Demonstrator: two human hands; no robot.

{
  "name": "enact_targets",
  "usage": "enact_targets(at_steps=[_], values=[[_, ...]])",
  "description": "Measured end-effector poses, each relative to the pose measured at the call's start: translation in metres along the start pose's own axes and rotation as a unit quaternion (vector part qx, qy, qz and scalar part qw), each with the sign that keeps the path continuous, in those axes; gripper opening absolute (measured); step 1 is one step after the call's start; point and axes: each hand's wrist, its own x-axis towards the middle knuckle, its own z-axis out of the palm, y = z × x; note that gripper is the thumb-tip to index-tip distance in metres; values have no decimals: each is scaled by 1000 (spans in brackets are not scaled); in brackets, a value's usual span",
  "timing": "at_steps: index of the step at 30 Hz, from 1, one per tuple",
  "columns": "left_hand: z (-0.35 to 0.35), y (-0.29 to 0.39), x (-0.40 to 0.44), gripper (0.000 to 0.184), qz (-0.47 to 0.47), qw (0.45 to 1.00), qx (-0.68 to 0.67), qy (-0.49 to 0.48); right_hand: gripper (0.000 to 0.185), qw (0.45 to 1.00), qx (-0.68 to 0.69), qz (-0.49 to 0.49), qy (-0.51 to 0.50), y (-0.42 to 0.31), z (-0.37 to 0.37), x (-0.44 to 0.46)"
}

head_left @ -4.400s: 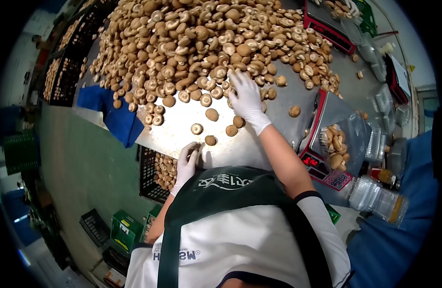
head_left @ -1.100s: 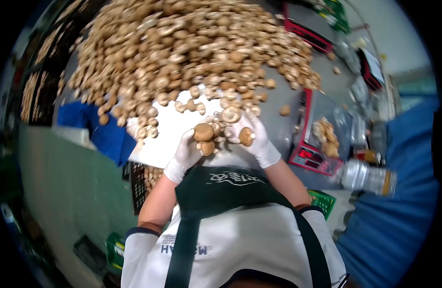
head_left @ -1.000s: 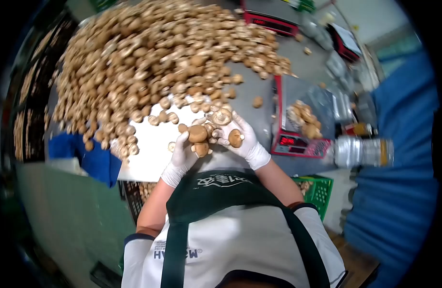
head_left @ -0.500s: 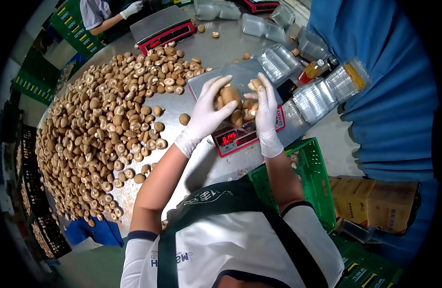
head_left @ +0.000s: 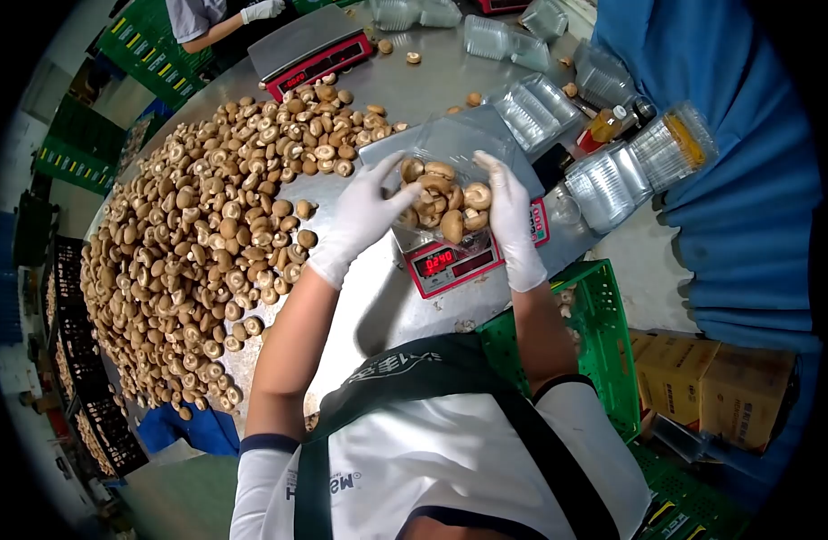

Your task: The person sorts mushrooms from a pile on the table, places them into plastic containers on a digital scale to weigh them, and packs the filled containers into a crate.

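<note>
Brown shiitake mushrooms [head_left: 452,225] lie heaped in a clear plastic box [head_left: 450,135], its lid raised at the back. The box rests on a red and grey digital scale [head_left: 463,268], whose lit display appears to read 0.240. My left hand [head_left: 358,216], in a white glove, is at the box's left side with thumb and fingers apart. At the right side is my right hand [head_left: 514,220], also gloved, fingers extended along the box. Neither hand appears to grip a mushroom; light contact with the box cannot be made out.
A large mushroom pile [head_left: 198,243] covers the table's left. Clear plastic boxes [head_left: 532,112] and a small bottle [head_left: 604,126] lie at the right. Behind stands a second scale [head_left: 310,54], near a co-worker's gloved hand [head_left: 263,11]. A green crate [head_left: 619,360] sits at my right.
Mushrooms that were between my hands now lie in the box. Both hands have spread apart and opened. The scale's display has risen from about 0.145 to about 0.240.
</note>
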Motion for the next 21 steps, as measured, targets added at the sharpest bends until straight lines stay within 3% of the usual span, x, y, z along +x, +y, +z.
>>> enact_targets(at_steps=[3,5,7,9,10,13,14,18,19,21], values=[[-10,-41,-45,48,-101,943,-318,17,49,999,-7,38,27,-3,-23,-6],[-18,-59,-87,42,-203,910,-358,44,46,996,31,21,77,4,-36,-18],[10,-126,-138,45,-227,846,-474,87,45,993,31,56,100,6,-48,-29],[30,-124,-186,41,-315,748,-577,93,42,987,39,85,129,9,-55,-36],[46,-142,-213,42,-337,744,-565,117,39,989,22,79,127,7,-56,-37],[74,-181,-276,51,-357,747,-561,19,33,994,-22,36,101,-6,-54,-39],[72,-166,-277,52,-385,779,-494,20,31,996,-31,8,78,-12,-49,-36],[81,-140,-254,50,-237,881,-404,68,34,994,-106,-23,-24,-26,-15,-18],[79,-141,-247,48,-216,932,-284,60,38,986,-153,-30,-63,-33,-5,-15],[67,-120,-222,48,-177,957,-225,45,49,918,-345,-169,-100,-38,14,-11]])
